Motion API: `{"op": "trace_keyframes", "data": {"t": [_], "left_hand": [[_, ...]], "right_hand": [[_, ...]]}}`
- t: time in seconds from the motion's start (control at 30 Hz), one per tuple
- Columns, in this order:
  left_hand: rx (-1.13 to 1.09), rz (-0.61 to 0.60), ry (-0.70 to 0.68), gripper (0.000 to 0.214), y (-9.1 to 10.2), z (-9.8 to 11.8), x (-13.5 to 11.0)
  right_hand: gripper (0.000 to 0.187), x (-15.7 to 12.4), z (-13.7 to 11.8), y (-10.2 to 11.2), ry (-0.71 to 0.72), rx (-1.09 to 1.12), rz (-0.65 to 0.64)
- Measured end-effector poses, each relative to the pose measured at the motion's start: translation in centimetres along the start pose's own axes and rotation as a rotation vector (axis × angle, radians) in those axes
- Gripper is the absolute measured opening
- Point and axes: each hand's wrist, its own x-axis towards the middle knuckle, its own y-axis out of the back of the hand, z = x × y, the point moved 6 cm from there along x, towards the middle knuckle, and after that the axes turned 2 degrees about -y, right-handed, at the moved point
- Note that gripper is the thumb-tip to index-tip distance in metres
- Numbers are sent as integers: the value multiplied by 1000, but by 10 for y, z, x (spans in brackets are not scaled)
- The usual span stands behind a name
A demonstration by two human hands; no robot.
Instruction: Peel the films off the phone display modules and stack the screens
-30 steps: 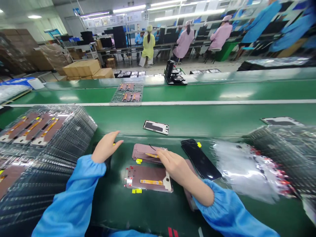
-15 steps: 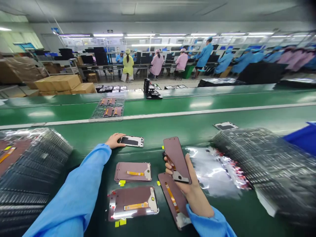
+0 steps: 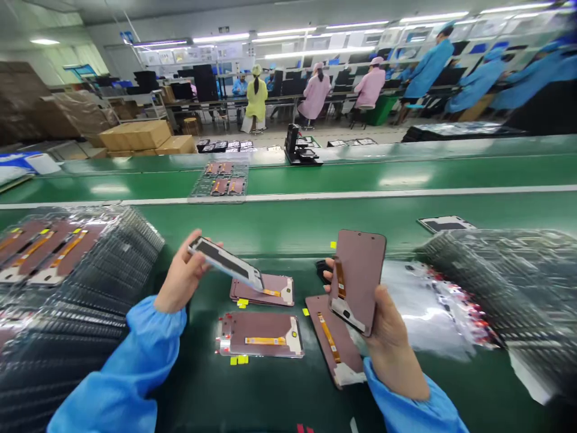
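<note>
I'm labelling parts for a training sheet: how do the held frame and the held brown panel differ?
Colour: the frame is pale-edged with a black middle; the panel is brown with an orange strip. Pose: the frame slants sideways in the left hand; the panel stands nearly upright in the right hand. Both are flat oblongs.

My left hand (image 3: 178,279) has picked up the phone frame (image 3: 228,264), which lay on the green surface (image 3: 288,228) a second ago, and now tilts it left of centre. My right hand (image 3: 391,337) has left the middle panel stack (image 3: 285,296) and now holds a brown panel (image 3: 359,273) up, right of centre.
</note>
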Motion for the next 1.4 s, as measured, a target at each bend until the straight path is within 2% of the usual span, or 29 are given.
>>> {"op": "trace_keyframes", "data": {"t": [0.07,0.13,0.2,0.3,0.37,0.5,0.7,0.83,0.93,1.1,1.4], "left_hand": [[-121,-38,97,80,-8,-7,-40],[-180,-74,133,84,-17,-20,-72],[-219,-117,151,90,-26,-36,-92],[-260,-189,206,96,-37,-58,-107],[-276,-236,219,96,-42,-63,-110],[-290,-315,186,91,-47,-57,-111],[-267,-357,190,94,-51,-52,-112],[-244,-415,160,91,-60,-51,-115],[-238,-419,115,84,-68,-48,-115],[-273,-400,128,81,-79,-45,-114],[-327,-392,154,86,-78,-51,-115]], "right_hand": [[54,-7,-5,-13,20,-25,-63],[59,-15,-10,-28,60,-82,-120],[64,-24,-13,-45,108,-158,-197],[66,-36,-13,-67,200,-318,-317],[65,-41,-12,-76,251,-438,-375],[63,-45,-12,-83,300,-591,-438],[63,-45,-10,-83,270,-669,-491],[59,-48,-4,-84,264,-722,-484],[59,-55,0,-90,291,-761,-492],[64,-65,8,-95,307,-874,-473],[65,-69,14,-92,338,-936,-471]]}}
